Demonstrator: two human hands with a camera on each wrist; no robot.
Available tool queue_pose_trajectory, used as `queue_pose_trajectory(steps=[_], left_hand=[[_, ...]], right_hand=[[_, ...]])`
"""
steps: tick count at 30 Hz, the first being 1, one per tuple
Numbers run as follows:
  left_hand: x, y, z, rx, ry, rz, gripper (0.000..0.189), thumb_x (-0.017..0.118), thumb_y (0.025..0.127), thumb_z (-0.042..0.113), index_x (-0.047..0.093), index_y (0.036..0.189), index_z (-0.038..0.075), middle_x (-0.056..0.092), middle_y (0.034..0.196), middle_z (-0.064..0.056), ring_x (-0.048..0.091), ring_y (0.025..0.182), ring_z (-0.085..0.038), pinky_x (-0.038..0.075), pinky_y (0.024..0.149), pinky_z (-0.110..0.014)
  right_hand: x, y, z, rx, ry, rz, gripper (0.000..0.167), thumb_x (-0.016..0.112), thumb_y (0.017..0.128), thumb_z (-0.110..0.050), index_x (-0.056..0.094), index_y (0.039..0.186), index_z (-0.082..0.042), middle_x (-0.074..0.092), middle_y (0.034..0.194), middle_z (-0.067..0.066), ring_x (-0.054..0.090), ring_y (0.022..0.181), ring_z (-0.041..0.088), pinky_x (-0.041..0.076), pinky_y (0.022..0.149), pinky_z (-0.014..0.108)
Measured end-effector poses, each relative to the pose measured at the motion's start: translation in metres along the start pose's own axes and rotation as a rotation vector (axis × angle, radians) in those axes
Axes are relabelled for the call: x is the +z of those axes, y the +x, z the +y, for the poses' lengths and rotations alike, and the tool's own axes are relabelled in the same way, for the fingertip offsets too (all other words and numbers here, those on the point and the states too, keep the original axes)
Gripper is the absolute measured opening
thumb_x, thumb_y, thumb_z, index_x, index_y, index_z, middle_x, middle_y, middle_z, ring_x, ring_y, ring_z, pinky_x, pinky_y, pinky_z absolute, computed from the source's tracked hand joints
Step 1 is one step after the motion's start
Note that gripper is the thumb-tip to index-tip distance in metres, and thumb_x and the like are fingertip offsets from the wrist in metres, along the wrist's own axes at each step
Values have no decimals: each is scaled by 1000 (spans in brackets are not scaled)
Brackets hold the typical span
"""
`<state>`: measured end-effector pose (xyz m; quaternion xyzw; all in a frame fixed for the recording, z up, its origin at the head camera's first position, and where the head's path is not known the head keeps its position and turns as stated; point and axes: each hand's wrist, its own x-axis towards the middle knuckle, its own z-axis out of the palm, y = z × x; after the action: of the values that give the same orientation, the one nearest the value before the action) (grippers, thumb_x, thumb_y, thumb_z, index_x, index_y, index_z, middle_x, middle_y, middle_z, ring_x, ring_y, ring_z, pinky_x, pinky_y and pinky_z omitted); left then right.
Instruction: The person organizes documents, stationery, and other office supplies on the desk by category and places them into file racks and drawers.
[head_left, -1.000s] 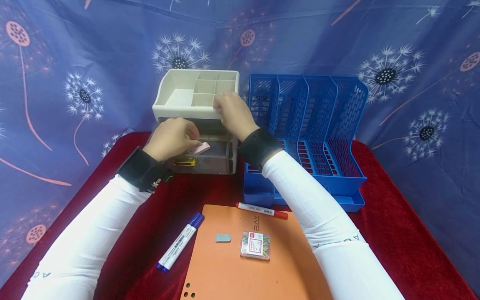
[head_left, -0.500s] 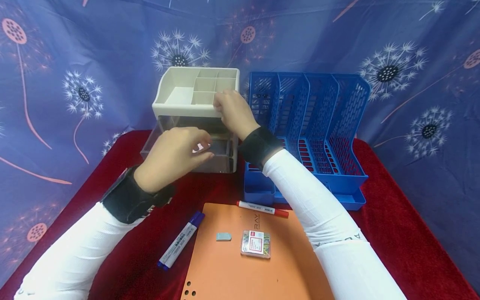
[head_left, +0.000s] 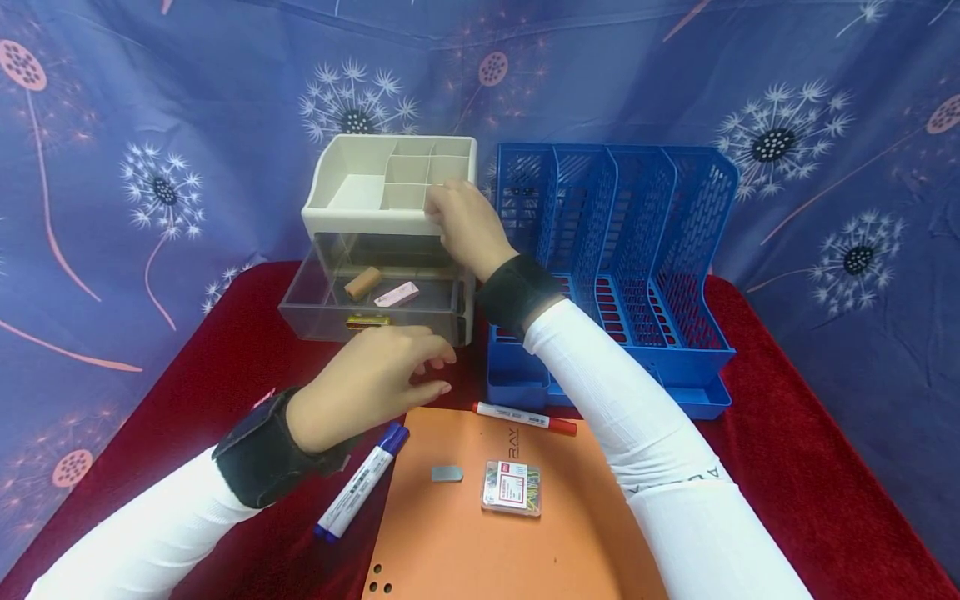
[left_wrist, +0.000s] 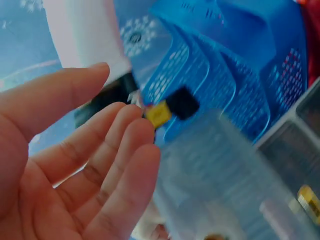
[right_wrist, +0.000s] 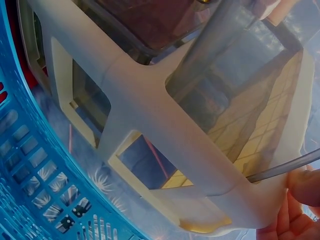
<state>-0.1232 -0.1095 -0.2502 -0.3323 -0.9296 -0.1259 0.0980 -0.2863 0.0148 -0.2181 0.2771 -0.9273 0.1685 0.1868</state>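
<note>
Moved nearer, off the clear drawer (head_left: 313, 323), my left hand (head_left: 375, 379) is loose and empty, my right hand (head_left: 470, 223) grips the white box (head_left: 367, 222) by its near right corner, and the pink block (head_left: 397, 294) in the drawer should be light and soft, best pinched by its sides.

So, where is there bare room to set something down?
The orange board is bare on the near side of the grey block and clear box. Red cloth lies bare between the blue rack and the curtain, at right. It's crowded at the drawer: pink block and tan piece inside, left hand in front.
</note>
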Motion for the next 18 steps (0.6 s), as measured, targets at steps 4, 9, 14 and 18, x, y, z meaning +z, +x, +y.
queue_pose_trajectory(steps=[4,9,14,18], left_hand=[[19,-6,5,42,25,-61,26,81,73,21,70,95,12,67,84,0,60,71,-10,52,66,-25],[46,-15,6,58,28,-150,25,80,73,21,70,94,13,68,85,1,63,73,-11,52,65,-26],[72,-25,4,45,-9,-241,26,79,75,26,70,95,12,68,87,2,60,72,-9,50,63,-26],[90,-32,4,43,-5,-260,24,77,76,29,70,93,13,66,83,1,56,66,-7,47,57,-22]], right_hand=[[-1,-1,0,-5,-3,0,17,62,82,4,63,97,-5,61,100,9,54,97,23,44,90,33],[-1,-2,0,-1,-3,-6,17,61,83,4,63,98,-5,61,101,9,54,97,23,44,90,32],[-2,-1,0,8,1,-10,18,61,83,4,63,99,-6,61,102,9,54,97,22,44,90,32],[-2,-1,-1,19,5,-20,19,61,84,2,63,101,-7,61,103,8,53,97,22,44,90,31]])
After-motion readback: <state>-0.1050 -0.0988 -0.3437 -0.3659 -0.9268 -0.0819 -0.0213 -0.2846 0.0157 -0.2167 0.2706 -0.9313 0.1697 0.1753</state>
